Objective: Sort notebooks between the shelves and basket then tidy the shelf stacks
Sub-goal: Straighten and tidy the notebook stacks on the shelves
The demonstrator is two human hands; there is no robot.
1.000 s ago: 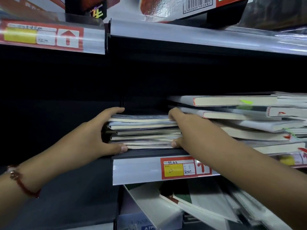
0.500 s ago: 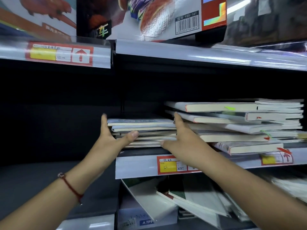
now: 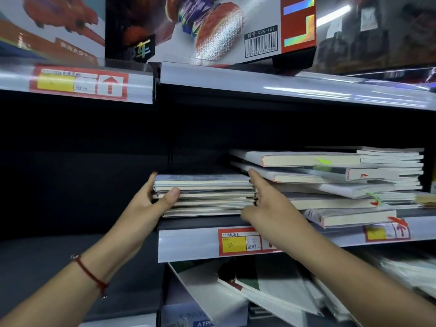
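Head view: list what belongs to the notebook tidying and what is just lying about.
In the job:
- small notebook stack, squared between both hands
- left hand
- right hand
- messy notebook pile to its right

Lying about:
- toy box on the upper shelf
- price tag
- slanted books below

Toy boxes cropped at top, price label writing unreadable
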